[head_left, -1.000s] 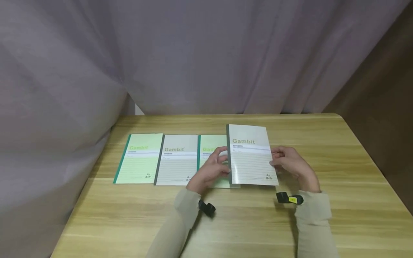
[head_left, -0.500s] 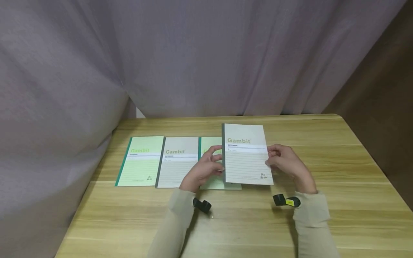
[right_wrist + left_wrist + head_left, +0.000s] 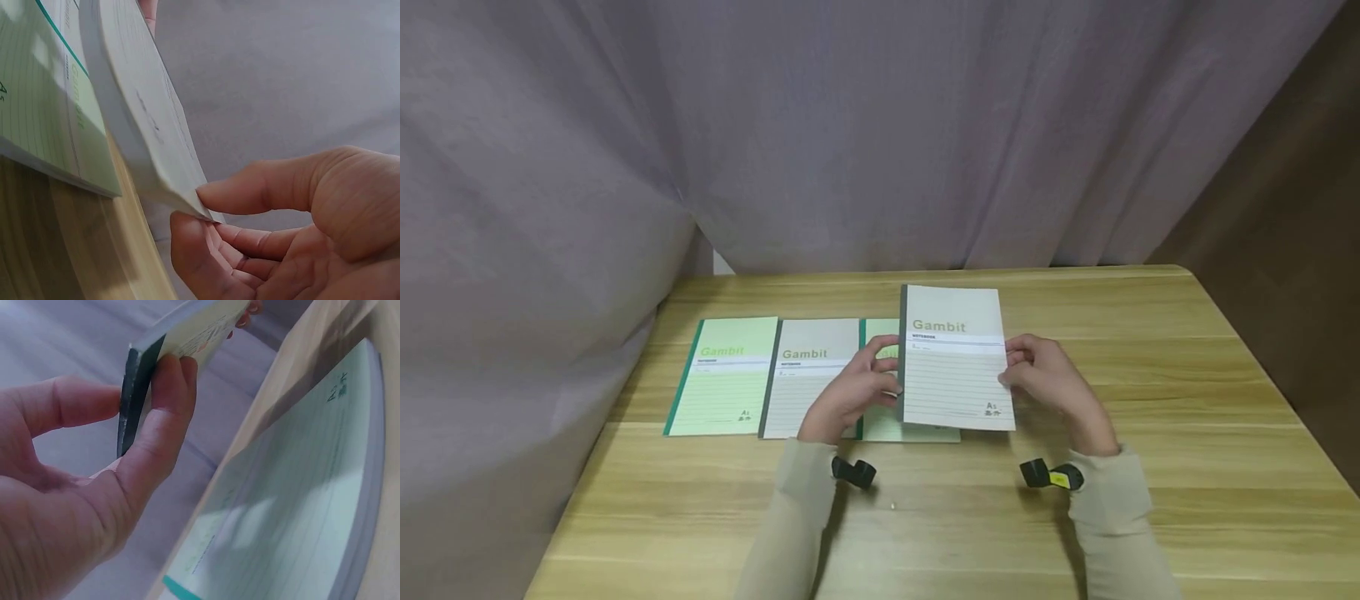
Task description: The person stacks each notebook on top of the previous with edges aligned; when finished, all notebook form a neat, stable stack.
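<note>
A grey-white "Gambit" notebook (image 3: 957, 367) with a dark spine is held up above the table, tilted, cover towards me. My left hand (image 3: 850, 392) pinches its spine edge; the left wrist view shows the dark spine (image 3: 138, 394) between thumb and fingers. On the opposite edge, my right hand (image 3: 1060, 383) grips the pages and cover between thumb and fingers, as the right wrist view shows. Beneath the raised notebook lies a green notebook (image 3: 294, 481), partly hidden in the head view. To its left, a grey notebook (image 3: 808, 383) and another green notebook (image 3: 722, 396) lie side by side.
The wooden table (image 3: 1180, 500) carries the row of notebooks left of its middle. Grey curtains (image 3: 880, 142) hang behind its back edge and along the left side. A brown surface (image 3: 1292, 250) stands at the right. Both wrists wear black camera straps (image 3: 1051, 475).
Both hands have carried the raised grey notebook leftward, so it now covers more of the third, green notebook. The grip on both edges has stayed. The row on the table keeps its order.
</note>
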`<state>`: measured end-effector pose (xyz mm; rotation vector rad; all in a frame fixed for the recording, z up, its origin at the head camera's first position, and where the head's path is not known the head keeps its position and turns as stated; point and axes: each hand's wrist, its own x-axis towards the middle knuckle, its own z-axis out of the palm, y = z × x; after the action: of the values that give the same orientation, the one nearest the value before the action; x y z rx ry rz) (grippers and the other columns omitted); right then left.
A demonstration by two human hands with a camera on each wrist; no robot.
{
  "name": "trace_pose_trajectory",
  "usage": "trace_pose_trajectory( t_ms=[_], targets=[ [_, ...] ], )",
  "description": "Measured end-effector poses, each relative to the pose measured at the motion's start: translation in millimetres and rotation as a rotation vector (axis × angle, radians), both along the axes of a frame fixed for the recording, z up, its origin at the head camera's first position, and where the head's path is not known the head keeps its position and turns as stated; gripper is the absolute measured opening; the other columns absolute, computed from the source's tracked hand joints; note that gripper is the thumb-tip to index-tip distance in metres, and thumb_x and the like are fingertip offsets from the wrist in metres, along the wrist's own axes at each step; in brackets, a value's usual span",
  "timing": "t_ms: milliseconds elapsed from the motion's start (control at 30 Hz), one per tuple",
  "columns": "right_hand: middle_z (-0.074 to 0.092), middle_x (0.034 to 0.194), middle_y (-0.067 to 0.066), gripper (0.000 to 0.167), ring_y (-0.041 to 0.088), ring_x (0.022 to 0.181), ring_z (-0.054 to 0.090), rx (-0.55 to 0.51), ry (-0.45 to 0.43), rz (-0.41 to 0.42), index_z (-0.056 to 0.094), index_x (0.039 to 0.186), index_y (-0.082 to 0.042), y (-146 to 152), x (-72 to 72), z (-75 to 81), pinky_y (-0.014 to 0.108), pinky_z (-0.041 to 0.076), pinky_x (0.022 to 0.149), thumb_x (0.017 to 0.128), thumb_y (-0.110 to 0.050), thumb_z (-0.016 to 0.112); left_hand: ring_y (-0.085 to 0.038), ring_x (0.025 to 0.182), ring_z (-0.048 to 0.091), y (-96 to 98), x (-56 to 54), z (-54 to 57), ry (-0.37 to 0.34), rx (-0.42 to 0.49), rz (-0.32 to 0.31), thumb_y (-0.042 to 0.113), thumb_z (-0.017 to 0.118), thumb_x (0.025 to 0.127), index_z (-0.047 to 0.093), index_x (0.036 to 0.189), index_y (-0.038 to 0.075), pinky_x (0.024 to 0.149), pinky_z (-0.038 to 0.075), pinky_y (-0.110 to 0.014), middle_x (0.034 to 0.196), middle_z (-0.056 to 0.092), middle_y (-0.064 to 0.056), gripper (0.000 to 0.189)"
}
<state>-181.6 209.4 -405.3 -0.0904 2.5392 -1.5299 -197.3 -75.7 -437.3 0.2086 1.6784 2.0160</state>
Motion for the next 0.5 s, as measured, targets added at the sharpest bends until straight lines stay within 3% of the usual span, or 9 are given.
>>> trace_pose_trajectory(
  t_ms=[167,500],
  targets=[
    [0.061,0.101,0.022,0.047,0.022,0.081,0.060,-0.005,0.001,0.001,0.050,0.128,0.018,-6,1.4,-0.1,0.037,0.059,0.070,0.084,0.007,0.062,-0.018,0.071,0.057,-5.4,-0.4,1.0,-0.003,-0.040,-0.008,-0.015,0.051,0.084,0.031,0.151,0.010,0.061,0.053,-0.030,0.106,0.064,-0.009,0.074],
    [0.060,0.101,0.024,0.050,0.020,0.078,0.060,-0.030,0.042,0.006,0.049,0.127,0.022,-22,2.4,0.8,0.039,0.060,0.069,0.081,0.009,0.064,-0.022,0.078,0.063,-24.5,-1.6,3.1,0.060,-0.091,-0.034,-0.014,0.056,0.081,0.031,0.152,0.010,0.063,0.056,-0.032,0.112,0.060,-0.014,0.078]
  ],
)
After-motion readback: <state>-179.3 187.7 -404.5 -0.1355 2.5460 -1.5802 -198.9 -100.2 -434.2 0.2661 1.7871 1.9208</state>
